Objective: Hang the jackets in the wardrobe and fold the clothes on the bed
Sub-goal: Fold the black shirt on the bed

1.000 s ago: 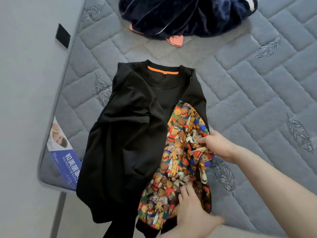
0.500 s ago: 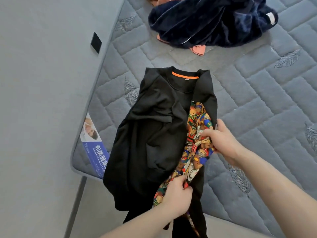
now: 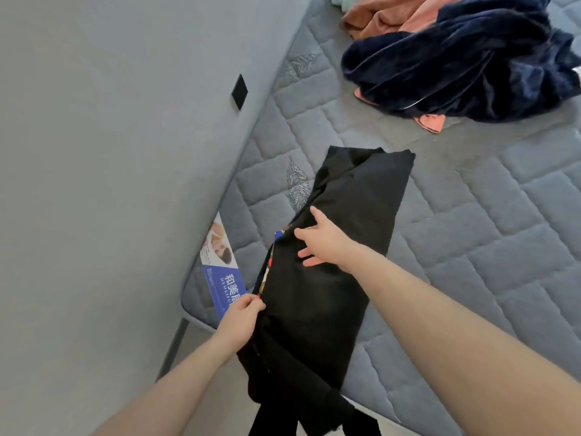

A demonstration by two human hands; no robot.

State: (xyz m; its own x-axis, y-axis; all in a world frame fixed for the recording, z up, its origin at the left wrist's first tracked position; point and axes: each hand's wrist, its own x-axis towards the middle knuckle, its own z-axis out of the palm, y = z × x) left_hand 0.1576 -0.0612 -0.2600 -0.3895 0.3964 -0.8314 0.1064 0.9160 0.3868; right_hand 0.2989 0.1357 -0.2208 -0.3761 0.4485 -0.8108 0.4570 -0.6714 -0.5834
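Folding is halfway: the black top [image 3: 327, 262] lies on the bed [image 3: 471, 234], both sides turned in. Left hand [image 3: 240, 322] fingers pinch its edge; right hand [image 3: 323, 243] fingers lie spread and flat on it. Beyond the fingers, the blue pile [image 3: 456, 55] waits unfolded.

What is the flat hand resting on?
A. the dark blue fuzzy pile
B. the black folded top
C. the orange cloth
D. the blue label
B: the right hand lies open and flat on the black folded top, while the dark blue fuzzy pile sits apart, farther up the mattress.
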